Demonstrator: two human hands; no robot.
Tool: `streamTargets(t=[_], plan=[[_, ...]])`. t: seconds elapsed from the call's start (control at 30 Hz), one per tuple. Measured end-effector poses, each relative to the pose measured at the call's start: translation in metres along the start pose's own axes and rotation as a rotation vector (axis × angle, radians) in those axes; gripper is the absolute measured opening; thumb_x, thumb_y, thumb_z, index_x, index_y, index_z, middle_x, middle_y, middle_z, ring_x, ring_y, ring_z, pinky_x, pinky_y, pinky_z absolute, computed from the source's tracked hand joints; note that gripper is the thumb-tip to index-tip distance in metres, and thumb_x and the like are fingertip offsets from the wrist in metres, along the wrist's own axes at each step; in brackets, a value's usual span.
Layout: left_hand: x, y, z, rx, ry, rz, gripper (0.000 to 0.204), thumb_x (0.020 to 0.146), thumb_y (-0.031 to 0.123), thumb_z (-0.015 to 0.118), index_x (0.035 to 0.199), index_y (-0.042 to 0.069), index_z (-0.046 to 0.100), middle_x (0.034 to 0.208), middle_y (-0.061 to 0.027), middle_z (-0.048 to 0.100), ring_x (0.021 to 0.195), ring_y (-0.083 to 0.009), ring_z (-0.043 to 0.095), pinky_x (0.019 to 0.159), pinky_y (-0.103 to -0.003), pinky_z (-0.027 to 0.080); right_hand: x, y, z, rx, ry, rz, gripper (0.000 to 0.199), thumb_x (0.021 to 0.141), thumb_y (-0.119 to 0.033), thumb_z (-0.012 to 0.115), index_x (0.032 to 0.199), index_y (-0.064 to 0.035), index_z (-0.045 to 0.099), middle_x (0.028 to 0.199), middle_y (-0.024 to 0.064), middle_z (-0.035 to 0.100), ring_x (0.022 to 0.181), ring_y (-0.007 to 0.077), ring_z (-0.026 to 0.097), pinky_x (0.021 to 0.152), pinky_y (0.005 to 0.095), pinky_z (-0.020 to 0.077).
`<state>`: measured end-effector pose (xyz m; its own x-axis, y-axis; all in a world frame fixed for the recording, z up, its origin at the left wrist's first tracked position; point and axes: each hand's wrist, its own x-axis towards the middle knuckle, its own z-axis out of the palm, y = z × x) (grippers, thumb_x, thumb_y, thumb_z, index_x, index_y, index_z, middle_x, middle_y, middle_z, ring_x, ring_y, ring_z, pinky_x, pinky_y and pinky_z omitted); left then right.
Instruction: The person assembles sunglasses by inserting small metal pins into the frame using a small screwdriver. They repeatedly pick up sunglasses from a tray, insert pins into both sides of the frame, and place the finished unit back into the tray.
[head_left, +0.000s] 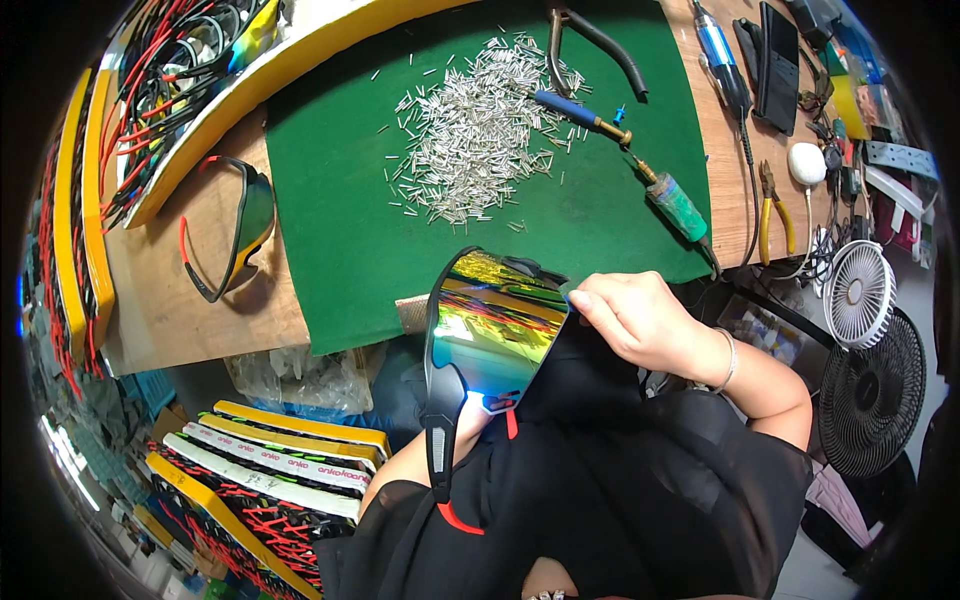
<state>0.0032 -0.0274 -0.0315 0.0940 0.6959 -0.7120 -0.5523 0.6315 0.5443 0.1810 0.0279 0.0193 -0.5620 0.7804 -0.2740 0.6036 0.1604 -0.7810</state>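
Observation:
A pair of wraparound sunglasses (495, 325) with a black frame, red temple tips and a yellow-green mirrored lens is held up over the table's near edge. Behind the lens is my left hand (472, 420), supporting the sunglasses from below; most of its fingers are hidden. My right hand (635, 315) is closed in a pinch at the lens's right edge. A second pair of sunglasses (245, 235) lies to the left on the wooden tabletop. Beyond my hands, many small silver metal pins (475, 140) are heaped on the green mat (330, 200).
A blue-handled soldering tool (575, 110), a green-handled tool (675, 205) and dark-handled pliers (605, 45) lie on the mat. Yellow-handled pliers (772, 220) and a white fan (858, 293) are at right. Yellow-edged trays of eyewear (290, 12) stand at left, with stacked trays (240, 510) below.

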Motion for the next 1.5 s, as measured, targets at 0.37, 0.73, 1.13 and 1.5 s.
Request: streamTargets(t=[0.37,0.73,1.13,1.5], plan=[[0.0,0.011,0.005,0.008,0.014,-0.042,0.024,0.096,0.024,0.04,0.089,0.005,0.052,0.065,-0.003,0.055,0.044,-0.0053,0.035,0.039,-0.019,0.026,-0.001,-0.001,0.001,-0.069,0.033,-0.069,0.025,0.081,-0.018,0.061,0.093,-0.0025,0.046,0.079,0.0148,0.057,0.063,0.031,0.059,0.057,0.036,0.0478],[-0.002,0.015,0.011,0.21,-0.053,0.104,0.021,0.095,0.022,0.042,0.09,0.005,0.053,0.065,-0.004,0.056,0.043,-0.0054,0.036,0.038,-0.019,0.026,0.001,-0.005,0.008,0.03,0.201,-0.061,0.017,0.084,-0.017,0.057,0.078,-0.0016,0.053,0.066,0.0139,0.056,0.062,0.0307,0.058,0.054,0.0362,0.0472],[-0.002,0.014,0.012,0.201,-0.07,0.128,0.02,0.095,0.02,0.041,0.091,0.005,0.054,0.066,-0.0045,0.056,0.042,-0.0055,0.036,0.037,-0.018,0.026,-0.003,0.002,0.004,-0.058,0.058,-0.097,0.024,0.079,-0.019,0.062,0.091,-0.0029,0.05,0.077,0.0115,0.053,0.066,0.0259,0.059,0.056,0.034,0.048],[0.006,0.003,-0.002,0.354,-0.083,0.242,0.023,0.095,0.023,0.041,0.09,0.004,0.054,0.065,-0.0044,0.056,0.042,-0.0056,0.036,0.038,-0.019,0.026,-0.004,0.005,0.007,-0.11,0.129,-0.133,0.02,0.082,-0.02,0.06,0.082,-0.0017,0.053,0.071,0.0137,0.056,0.062,0.0284,0.059,0.053,0.035,0.048]])
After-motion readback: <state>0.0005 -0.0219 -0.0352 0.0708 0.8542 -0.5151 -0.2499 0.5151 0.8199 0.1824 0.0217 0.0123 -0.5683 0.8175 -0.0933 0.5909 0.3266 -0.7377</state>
